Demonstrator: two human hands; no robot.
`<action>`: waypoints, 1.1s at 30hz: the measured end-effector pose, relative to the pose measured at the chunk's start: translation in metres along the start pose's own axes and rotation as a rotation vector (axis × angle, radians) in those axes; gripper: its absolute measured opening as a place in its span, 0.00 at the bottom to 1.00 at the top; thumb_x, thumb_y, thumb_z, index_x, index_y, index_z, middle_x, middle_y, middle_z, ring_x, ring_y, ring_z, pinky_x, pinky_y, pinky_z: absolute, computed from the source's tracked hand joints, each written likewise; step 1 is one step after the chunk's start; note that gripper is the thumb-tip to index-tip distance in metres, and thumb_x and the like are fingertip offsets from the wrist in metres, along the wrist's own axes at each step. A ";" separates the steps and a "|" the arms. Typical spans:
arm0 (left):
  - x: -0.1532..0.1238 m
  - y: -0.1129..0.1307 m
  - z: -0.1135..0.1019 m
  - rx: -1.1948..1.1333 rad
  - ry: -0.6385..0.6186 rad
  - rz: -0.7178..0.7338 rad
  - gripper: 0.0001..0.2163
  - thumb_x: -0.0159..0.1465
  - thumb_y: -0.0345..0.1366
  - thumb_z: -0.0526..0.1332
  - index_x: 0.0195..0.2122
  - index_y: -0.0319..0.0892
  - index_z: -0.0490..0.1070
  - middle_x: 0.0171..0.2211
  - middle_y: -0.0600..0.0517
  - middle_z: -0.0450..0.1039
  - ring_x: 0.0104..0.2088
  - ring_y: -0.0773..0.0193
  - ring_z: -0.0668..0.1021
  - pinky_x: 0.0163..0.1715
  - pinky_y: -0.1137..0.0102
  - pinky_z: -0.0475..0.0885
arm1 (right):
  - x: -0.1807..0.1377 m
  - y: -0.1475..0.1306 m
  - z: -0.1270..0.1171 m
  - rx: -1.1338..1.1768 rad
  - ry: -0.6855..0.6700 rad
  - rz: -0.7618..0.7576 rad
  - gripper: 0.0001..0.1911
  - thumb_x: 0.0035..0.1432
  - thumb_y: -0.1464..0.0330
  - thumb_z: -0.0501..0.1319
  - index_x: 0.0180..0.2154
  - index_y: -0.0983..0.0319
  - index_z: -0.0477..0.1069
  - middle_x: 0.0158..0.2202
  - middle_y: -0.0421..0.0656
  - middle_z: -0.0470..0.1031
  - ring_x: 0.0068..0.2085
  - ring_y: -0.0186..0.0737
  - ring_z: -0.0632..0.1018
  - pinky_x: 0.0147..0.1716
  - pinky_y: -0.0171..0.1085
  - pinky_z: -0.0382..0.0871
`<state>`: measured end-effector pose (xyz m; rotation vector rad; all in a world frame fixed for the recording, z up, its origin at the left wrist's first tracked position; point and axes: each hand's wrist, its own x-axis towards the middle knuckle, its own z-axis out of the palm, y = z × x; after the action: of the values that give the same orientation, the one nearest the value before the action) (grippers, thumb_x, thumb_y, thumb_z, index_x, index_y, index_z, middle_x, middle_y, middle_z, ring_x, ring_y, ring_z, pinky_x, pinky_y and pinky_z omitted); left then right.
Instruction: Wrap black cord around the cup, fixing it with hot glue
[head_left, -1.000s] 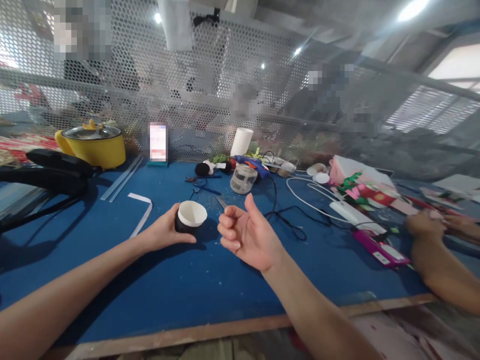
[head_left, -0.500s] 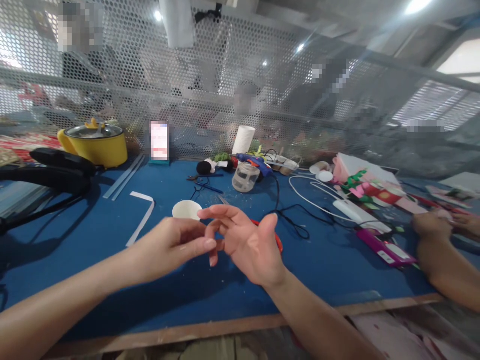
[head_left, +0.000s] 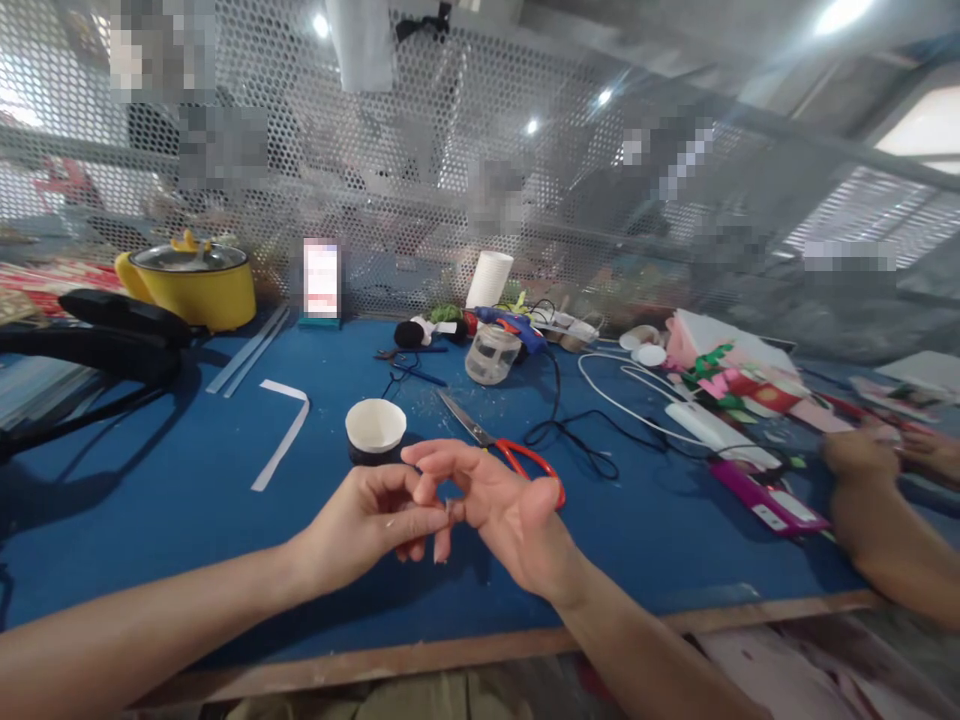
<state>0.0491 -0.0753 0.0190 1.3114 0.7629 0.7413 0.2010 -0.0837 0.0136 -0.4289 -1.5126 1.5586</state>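
My left hand (head_left: 356,525) is closed in a pinch, its thumb and fingers at the fingertips of my right hand. A tiny pale bit shows by the thumb tip, too small to name. Palm up, my right hand (head_left: 514,520) has its fingers apart and its thumb raised; I see nothing gripped in it. Just beyond my hands stands a small cup (head_left: 375,425), white inside and dark outside. Scissors (head_left: 484,433) with red handles lie behind my right hand, partly hidden by it. To the left is a bent white strip (head_left: 289,440).
A clear plastic jar (head_left: 491,355), a blue glue gun (head_left: 517,325) and pliers (head_left: 397,354) lie farther back. Cables run right to a white power strip (head_left: 720,435) and a purple box (head_left: 769,497). A yellow pot (head_left: 195,290) stands back left. Another person's arm (head_left: 885,530) rests at right.
Both hands have come slightly nearer to me and lower, still meeting at the fingertips. More of the cup and the scissors now shows behind them.
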 end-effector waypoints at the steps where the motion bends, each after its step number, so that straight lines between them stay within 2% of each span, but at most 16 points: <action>1: -0.001 -0.001 0.000 0.002 -0.008 -0.003 0.11 0.52 0.39 0.61 0.21 0.38 0.61 0.17 0.55 0.69 0.16 0.74 0.66 0.17 0.76 0.63 | 0.000 -0.001 -0.002 -0.006 -0.017 0.011 0.35 0.45 0.41 0.43 0.45 0.58 0.64 0.47 0.48 0.61 0.35 0.40 0.71 0.26 0.38 0.70; 3: -0.003 -0.003 0.000 0.016 -0.043 -0.023 0.12 0.51 0.40 0.62 0.21 0.38 0.62 0.17 0.56 0.68 0.16 0.74 0.66 0.17 0.76 0.62 | 0.000 -0.005 -0.007 -0.020 -0.004 0.028 0.35 0.46 0.42 0.44 0.45 0.59 0.64 0.47 0.49 0.62 0.36 0.41 0.71 0.24 0.37 0.70; 6: -0.006 -0.002 0.001 0.047 -0.105 -0.059 0.14 0.50 0.43 0.62 0.21 0.38 0.63 0.17 0.57 0.64 0.16 0.74 0.66 0.17 0.76 0.62 | 0.000 -0.013 -0.016 -0.127 0.162 0.066 0.31 0.51 0.46 0.43 0.42 0.62 0.66 0.46 0.51 0.63 0.39 0.41 0.69 0.23 0.35 0.69; 8: -0.005 -0.002 0.001 0.050 -0.113 -0.061 0.15 0.50 0.45 0.62 0.21 0.38 0.61 0.16 0.58 0.62 0.15 0.75 0.66 0.16 0.77 0.61 | -0.001 -0.016 -0.020 -0.260 0.214 0.128 0.25 0.53 0.50 0.47 0.41 0.62 0.65 0.45 0.50 0.64 0.37 0.38 0.70 0.27 0.35 0.69; 10: -0.002 -0.003 -0.001 0.062 -0.069 -0.045 0.16 0.50 0.46 0.61 0.21 0.39 0.60 0.15 0.59 0.62 0.14 0.75 0.65 0.15 0.77 0.61 | -0.003 -0.016 -0.019 -0.356 0.158 0.216 0.23 0.52 0.53 0.53 0.43 0.63 0.63 0.43 0.49 0.66 0.35 0.36 0.71 0.30 0.37 0.69; 12: 0.002 -0.005 -0.002 0.105 0.000 -0.041 0.16 0.50 0.47 0.60 0.21 0.39 0.59 0.15 0.59 0.62 0.13 0.75 0.64 0.14 0.78 0.59 | -0.005 -0.014 -0.016 -0.382 0.115 0.256 0.25 0.51 0.53 0.54 0.45 0.63 0.61 0.42 0.49 0.66 0.35 0.37 0.72 0.34 0.39 0.69; 16: 0.008 -0.010 -0.006 0.208 0.075 -0.122 0.17 0.51 0.47 0.60 0.20 0.39 0.58 0.13 0.60 0.61 0.11 0.76 0.63 0.10 0.79 0.54 | -0.007 -0.012 -0.006 -0.393 0.126 0.135 0.31 0.54 0.48 0.43 0.50 0.62 0.57 0.46 0.51 0.64 0.44 0.43 0.69 0.41 0.44 0.66; 20: 0.009 -0.013 -0.005 0.023 0.004 -0.123 0.14 0.50 0.45 0.61 0.24 0.37 0.65 0.15 0.58 0.63 0.14 0.74 0.65 0.13 0.77 0.59 | -0.005 -0.011 0.000 -0.392 0.007 0.063 0.33 0.52 0.47 0.41 0.53 0.58 0.55 0.55 0.50 0.54 0.50 0.46 0.65 0.43 0.46 0.65; 23: 0.009 -0.013 -0.005 -0.066 0.056 -0.112 0.13 0.48 0.42 0.64 0.22 0.36 0.68 0.13 0.58 0.63 0.15 0.73 0.67 0.15 0.76 0.61 | -0.003 -0.012 -0.001 -0.340 -0.018 0.083 0.33 0.52 0.46 0.41 0.53 0.57 0.56 0.55 0.49 0.54 0.49 0.46 0.66 0.39 0.46 0.68; 26: 0.010 -0.012 -0.006 -0.061 0.136 -0.124 0.14 0.46 0.43 0.65 0.19 0.36 0.67 0.12 0.58 0.64 0.14 0.74 0.66 0.15 0.76 0.61 | 0.000 -0.015 -0.009 -0.329 0.087 0.041 0.31 0.52 0.46 0.42 0.49 0.58 0.61 0.53 0.49 0.57 0.49 0.46 0.65 0.36 0.43 0.70; 28: 0.011 -0.011 -0.006 -0.066 0.160 -0.135 0.15 0.45 0.44 0.65 0.19 0.36 0.66 0.14 0.58 0.64 0.13 0.74 0.65 0.15 0.76 0.60 | 0.000 -0.018 -0.016 -0.317 0.160 0.036 0.31 0.52 0.46 0.42 0.47 0.59 0.64 0.50 0.49 0.60 0.45 0.44 0.67 0.32 0.40 0.71; 31: 0.012 -0.011 -0.006 -0.105 0.135 -0.155 0.16 0.46 0.45 0.65 0.21 0.36 0.65 0.17 0.57 0.66 0.15 0.74 0.67 0.15 0.77 0.61 | 0.002 -0.018 -0.020 -0.224 0.183 0.064 0.33 0.51 0.45 0.41 0.43 0.62 0.66 0.44 0.50 0.64 0.36 0.40 0.70 0.20 0.34 0.70; 33: 0.011 -0.012 -0.005 -0.181 0.052 -0.162 0.15 0.48 0.45 0.64 0.27 0.37 0.66 0.22 0.54 0.69 0.20 0.71 0.72 0.20 0.75 0.65 | 0.004 -0.015 -0.017 -0.168 0.158 0.082 0.34 0.50 0.44 0.41 0.42 0.63 0.66 0.38 0.48 0.66 0.30 0.36 0.71 0.16 0.32 0.67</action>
<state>0.0520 -0.0648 0.0056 1.0575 0.8145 0.6992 0.2173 -0.0723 0.0251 -0.7012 -1.5239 1.4286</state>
